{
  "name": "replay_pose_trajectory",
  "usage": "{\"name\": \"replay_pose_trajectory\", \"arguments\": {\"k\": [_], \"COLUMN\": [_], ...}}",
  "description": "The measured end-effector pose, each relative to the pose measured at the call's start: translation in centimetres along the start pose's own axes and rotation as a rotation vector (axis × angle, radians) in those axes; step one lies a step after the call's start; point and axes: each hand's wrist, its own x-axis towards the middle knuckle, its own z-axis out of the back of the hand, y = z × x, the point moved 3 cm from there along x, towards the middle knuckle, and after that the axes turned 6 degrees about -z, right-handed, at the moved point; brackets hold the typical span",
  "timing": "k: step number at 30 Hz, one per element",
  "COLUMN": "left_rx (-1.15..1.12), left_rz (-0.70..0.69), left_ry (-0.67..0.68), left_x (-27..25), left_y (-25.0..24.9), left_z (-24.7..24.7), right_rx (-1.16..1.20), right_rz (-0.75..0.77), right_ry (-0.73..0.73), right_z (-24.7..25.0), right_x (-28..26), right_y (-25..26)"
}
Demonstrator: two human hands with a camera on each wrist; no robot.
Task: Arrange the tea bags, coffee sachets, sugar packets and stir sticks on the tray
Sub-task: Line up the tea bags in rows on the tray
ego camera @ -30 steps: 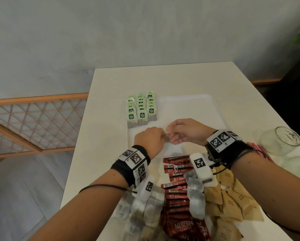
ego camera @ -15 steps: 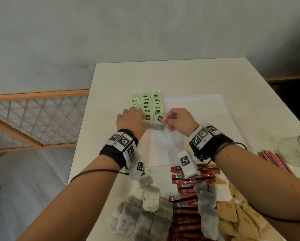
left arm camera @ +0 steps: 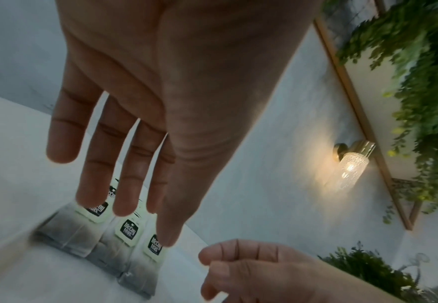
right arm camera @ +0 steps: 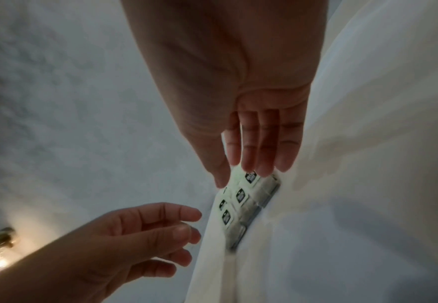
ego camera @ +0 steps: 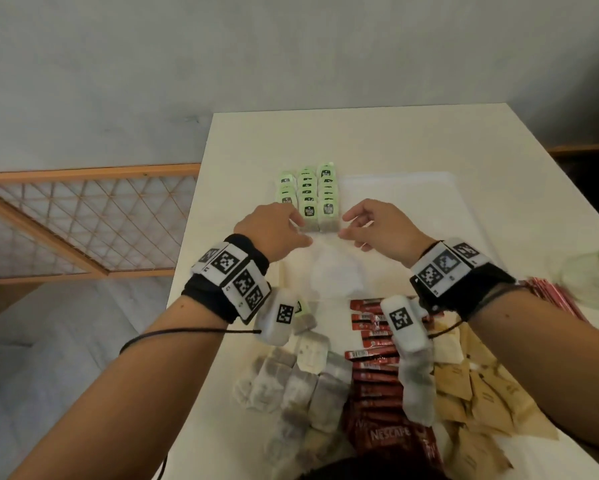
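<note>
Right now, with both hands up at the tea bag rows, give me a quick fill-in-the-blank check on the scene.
1. The green-tagged tea bags stand in ____ rows at the white tray's far left corner.
2. The left hand and right hand hold ____.
3. The red Nescafe coffee sachets lie between the loose tea bags and the ____ sugar packets.
4. The clear glass stands to the ____ of the tray.

Missing words: three; nothing; brown; right

Dim, soft, motion-blurred wrist views
</note>
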Motion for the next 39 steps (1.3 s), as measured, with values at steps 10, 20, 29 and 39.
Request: {"name": "replay_pose_trajectory", "arguments": {"k": [10,20,29,39], "left_rx": [0.072,0.250,0.277,0.525], "left_rz": [-0.105,-0.094,0.018,-0.016], "left_ry": [0.248,0.302,0.189,0.161], "left_x": [-11.9,-14.9,-13.8,-11.8], "left_y": [-0.5,-0.4,-0.3,-2.1], "left_z": [-4.7,-7.9,-7.4,-8.4], "right_rx": [-0.277,-0.599,-0.358,0.043], "right_rz": [0.055,0.207,0.142,0.105], "right_ry": [0.305,0.249,0.147,-0.001], "right_z": [-3.5,-7.1,-5.2,0.3], "right_x": [-11.4,-14.6,-14.8,-14.7], "right_y": [-3.3,-5.4,-5.6,-5.8]}}
